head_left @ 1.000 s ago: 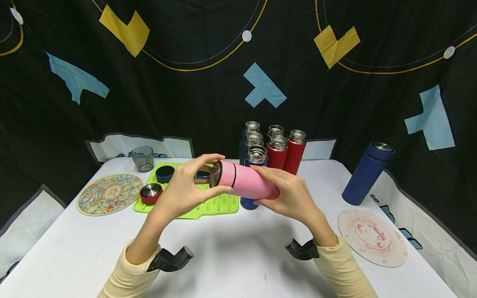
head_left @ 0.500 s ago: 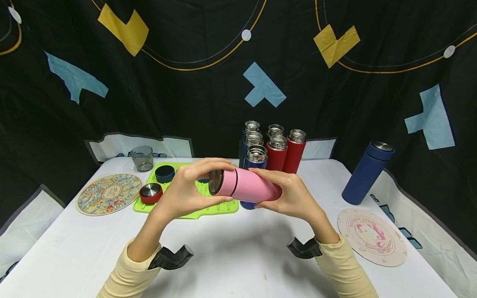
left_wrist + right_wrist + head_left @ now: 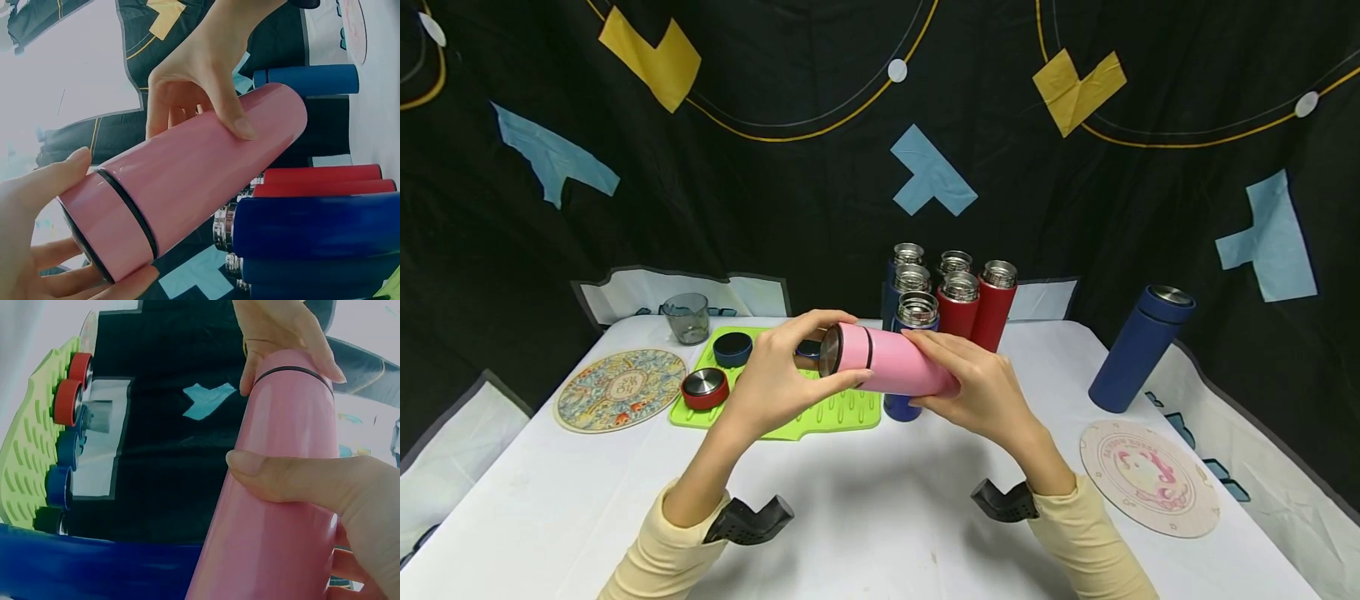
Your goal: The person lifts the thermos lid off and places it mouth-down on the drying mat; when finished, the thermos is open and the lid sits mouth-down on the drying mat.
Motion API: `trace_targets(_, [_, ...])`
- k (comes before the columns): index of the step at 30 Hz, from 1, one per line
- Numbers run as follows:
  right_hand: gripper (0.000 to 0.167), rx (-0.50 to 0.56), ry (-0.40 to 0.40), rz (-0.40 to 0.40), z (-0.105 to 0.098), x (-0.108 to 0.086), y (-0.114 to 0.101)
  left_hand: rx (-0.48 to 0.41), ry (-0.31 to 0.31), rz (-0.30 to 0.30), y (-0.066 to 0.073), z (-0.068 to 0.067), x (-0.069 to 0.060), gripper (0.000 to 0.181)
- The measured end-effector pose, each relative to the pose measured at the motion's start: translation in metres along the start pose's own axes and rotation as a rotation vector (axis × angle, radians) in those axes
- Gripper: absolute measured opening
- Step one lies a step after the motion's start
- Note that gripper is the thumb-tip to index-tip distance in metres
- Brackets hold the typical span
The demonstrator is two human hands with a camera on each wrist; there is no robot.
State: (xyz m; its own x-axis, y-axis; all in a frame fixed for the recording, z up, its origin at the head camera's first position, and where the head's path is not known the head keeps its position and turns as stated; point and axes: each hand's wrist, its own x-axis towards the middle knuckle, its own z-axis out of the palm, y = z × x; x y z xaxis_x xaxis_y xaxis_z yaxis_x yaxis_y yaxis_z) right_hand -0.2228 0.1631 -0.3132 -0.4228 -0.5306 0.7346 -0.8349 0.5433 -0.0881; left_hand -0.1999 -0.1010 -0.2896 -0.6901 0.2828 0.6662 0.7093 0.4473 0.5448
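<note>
A pink thermos bottle (image 3: pixel 901 364) is held up above the table, lying nearly sideways with its capped end to the left. My left hand (image 3: pixel 767 375) grips the pink lid (image 3: pixel 109 228), thumb on one side and fingers on the other. Round the body, near the base, my right hand (image 3: pixel 988 392) keeps hold. A black ring (image 3: pixel 294 370) marks the seam between lid and body; no gap shows there. Behind the bottle stand several uncapped blue thermos bottles (image 3: pixel 917 312) and red thermos bottles (image 3: pixel 996 292), with steel necks showing.
On the left, a green drying mat (image 3: pixel 842 412) carries a red lid (image 3: pixel 703 389), a blue lid (image 3: pixel 732 350) and others partly hidden. Beyond it are a glass (image 3: pixel 687 321) and a patterned round mat (image 3: pixel 621 392). A capped blue thermos (image 3: pixel 1138 350) and a pink round mat (image 3: pixel 1150 479) lie right.
The left hand and lid end dipped slightly at half a second ago and are raised again now. The left fingers have shifted round the lid. The right hand keeps its grip.
</note>
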Motion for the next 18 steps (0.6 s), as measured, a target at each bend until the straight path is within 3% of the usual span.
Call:
trace_targets(4, [0.08, 0.024, -0.024, 0.02, -0.001, -0.001, 0.002, -0.013, -0.096, 0.01, -0.003, -0.005, 0.0, 0.066])
trace_targets(9, [0.081, 0.118, -0.071, 0.068, -0.005, -0.003, 0.006, -0.036, -0.215, 0.117, -0.007, -0.014, 0.001, 0.081])
trace_targets(14, [0.08, 0.176, -0.104, 0.086, -0.006, -0.003, 0.008, -0.069, -0.241, 0.214, -0.009, -0.017, 0.003, 0.072])
trace_targets(18, [0.079, 0.167, -0.088, 0.077, -0.006, -0.002, 0.007, -0.093, -0.221, 0.21, -0.009, -0.017, 0.003, 0.071])
